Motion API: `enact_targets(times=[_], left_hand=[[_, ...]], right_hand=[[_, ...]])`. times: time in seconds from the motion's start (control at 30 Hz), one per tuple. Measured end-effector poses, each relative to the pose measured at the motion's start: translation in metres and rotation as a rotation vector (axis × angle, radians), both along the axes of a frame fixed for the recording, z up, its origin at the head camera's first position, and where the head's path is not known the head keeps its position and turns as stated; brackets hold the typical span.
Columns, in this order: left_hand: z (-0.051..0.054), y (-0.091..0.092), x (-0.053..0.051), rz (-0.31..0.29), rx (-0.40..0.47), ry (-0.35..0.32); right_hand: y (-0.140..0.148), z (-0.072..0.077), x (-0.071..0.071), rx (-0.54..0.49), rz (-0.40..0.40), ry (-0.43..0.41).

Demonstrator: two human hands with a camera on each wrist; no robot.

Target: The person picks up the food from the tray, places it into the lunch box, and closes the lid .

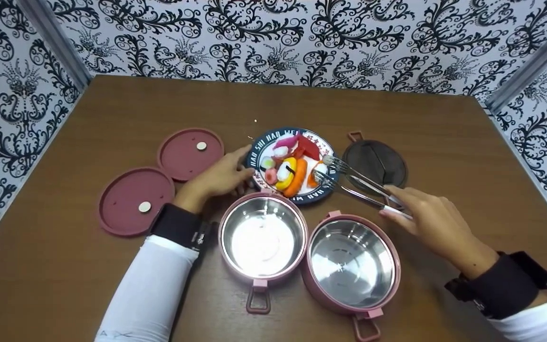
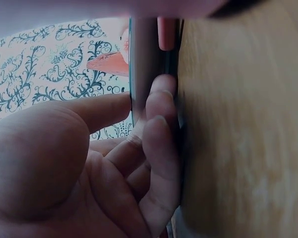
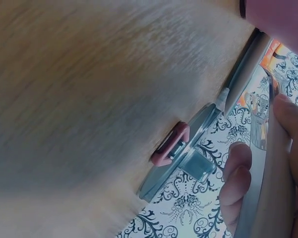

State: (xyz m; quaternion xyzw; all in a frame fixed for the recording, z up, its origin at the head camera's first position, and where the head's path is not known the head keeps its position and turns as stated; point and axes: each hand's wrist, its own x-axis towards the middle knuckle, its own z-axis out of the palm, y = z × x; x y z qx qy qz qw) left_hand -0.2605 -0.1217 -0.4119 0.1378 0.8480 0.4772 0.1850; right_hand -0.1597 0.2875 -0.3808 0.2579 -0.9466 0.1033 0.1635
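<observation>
A round plate (image 1: 318, 194) with a blue lettered rim bears several toy food pieces, among them an orange sausage-like piece (image 1: 296, 178) and a red piece (image 1: 307, 147). My left hand (image 1: 223, 175) holds the plate's left edge, thumb on the rim and fingers beneath, as the left wrist view shows. With my right hand (image 1: 432, 218) I grip a pair of metal tongs (image 1: 366, 187) with pale handles. Their tips are over the plate's right side, by an orange-and-white piece (image 1: 318, 172); whether they pinch it I cannot tell.
Two pink pots with steel insides, one left (image 1: 263, 237) and one right (image 1: 353, 261), stand in front of the plate. Two dark pink lids (image 1: 136, 202) (image 1: 190, 154) lie at left. A dark round lid (image 1: 375, 161) lies behind the tongs on the wooden table (image 1: 159, 104).
</observation>
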Motion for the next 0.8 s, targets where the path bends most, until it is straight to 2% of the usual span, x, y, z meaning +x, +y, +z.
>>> enact_targets(times=[0.23,0.53,0.8], left_hand=[[0.001,0.0,0.002,0.008,-0.007,-0.006],[0.0,-0.001,0.001,0.012,0.0,-0.005],[0.0,-0.001,0.001,0.01,0.012,-0.015]], right_hand=[[0.0,0.006,0.001,-0.029,0.037,0.085],[-0.013,0.019,0.01,-0.051,0.074,0.093],[-0.032,0.031,0.023,-0.084,0.169,0.138]])
